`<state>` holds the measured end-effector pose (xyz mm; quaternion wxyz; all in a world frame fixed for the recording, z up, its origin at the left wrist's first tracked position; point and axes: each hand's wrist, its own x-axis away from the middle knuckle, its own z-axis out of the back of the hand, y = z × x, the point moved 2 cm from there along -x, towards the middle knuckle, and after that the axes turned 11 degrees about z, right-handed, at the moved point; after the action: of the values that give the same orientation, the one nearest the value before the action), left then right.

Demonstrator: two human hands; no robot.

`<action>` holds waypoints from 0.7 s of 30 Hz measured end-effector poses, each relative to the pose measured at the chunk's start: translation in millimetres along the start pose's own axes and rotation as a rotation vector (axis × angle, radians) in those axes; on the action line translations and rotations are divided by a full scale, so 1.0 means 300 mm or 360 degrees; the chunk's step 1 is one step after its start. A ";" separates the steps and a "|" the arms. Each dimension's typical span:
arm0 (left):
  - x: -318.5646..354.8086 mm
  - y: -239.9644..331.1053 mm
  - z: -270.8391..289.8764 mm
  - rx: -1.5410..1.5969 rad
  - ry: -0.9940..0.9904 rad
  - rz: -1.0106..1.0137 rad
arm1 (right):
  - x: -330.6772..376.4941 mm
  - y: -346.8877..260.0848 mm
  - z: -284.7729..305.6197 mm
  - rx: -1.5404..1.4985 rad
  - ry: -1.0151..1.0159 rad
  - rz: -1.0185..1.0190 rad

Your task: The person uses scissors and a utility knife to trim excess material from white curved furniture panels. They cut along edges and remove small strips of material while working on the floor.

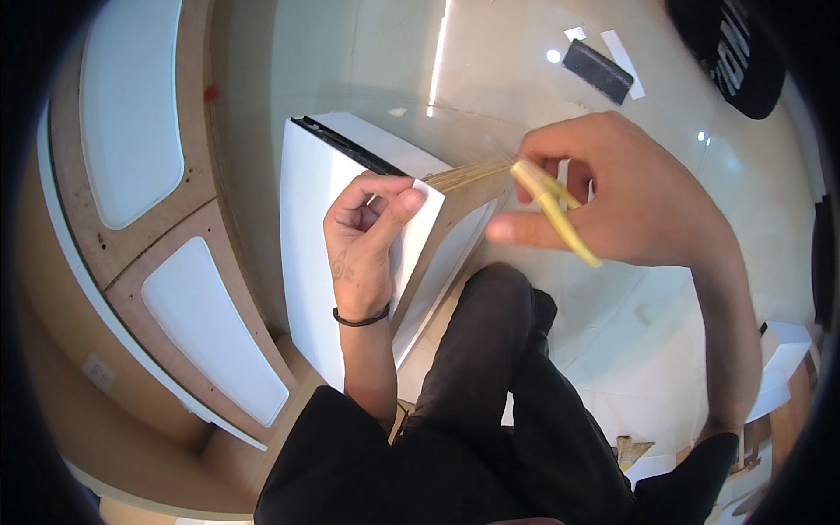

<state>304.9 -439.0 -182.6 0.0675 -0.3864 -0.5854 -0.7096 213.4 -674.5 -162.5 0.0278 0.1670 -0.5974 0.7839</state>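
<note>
A white box-like piece (311, 227) with a dark strip (350, 147) along its top edge stands in front of me. Its near right side is bare wood (464, 206) around a white inset. My left hand (372, 227) is closed, thumb and fingers pinching the white corner of this piece. To its right, my right hand (612, 192) is closed around a slim yellow-handled tool (560, 214), partly hidden by the fingers and blurred. The tool's upper end is beside the far end of the wooden edge; I cannot tell whether they touch.
At left stands a curved wooden frame (162, 232) with white inset panels. A black block (598, 70) and a white strip (623, 63) lie on the glossy floor ahead. A black object with white lettering (739, 57) is at far right. White and wooden pieces (779, 363) lie at right.
</note>
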 end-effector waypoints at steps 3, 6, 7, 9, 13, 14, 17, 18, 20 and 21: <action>0.004 0.016 -0.033 -0.0221 0.0025 -0.0125 | 0.086 0.080 -0.017 0.0190 0.0381 -0.0136; 0.006 0.043 -0.051 -0.0535 0.0095 -0.0322 | 0.192 0.174 -0.138 0.0596 0.0843 -0.0441; 0.015 0.048 -0.052 -0.0606 0.0212 -0.0366 | 0.230 0.192 -0.190 0.0577 0.0860 -0.0427; 0.049 0.058 -0.056 -0.0723 0.0523 -0.0638 | 0.297 0.213 -0.284 0.0423 0.0887 -0.0572; 0.248 -0.044 -0.147 -0.0937 -0.0060 -0.0602 | 0.369 0.128 -0.455 0.0047 0.1231 -0.0414; 0.313 -0.101 -0.188 -0.1087 -0.0209 -0.0448 | 0.378 0.100 -0.486 0.0148 0.1239 -0.0398; 0.372 -0.226 -0.249 -0.0618 -0.0487 -0.0034 | 0.388 0.032 -0.544 0.0399 0.1266 -0.0298; 0.396 -0.244 -0.247 -0.0541 -0.0457 0.0035 | 0.400 0.020 -0.555 0.0392 0.1242 -0.0356; 0.457 -0.245 -0.218 -0.0627 -0.0369 0.0034 | 0.428 -0.009 -0.581 0.0371 0.1203 -0.0422; 0.489 -0.235 -0.208 -0.0786 -0.0329 -0.0040 | 0.438 -0.018 -0.597 0.0280 0.1081 -0.0490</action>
<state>135.4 -420.1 -146.5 -0.0978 -0.4543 -0.4030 -0.7885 49.9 -524.1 -159.9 0.3271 -0.0128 -0.4526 0.8295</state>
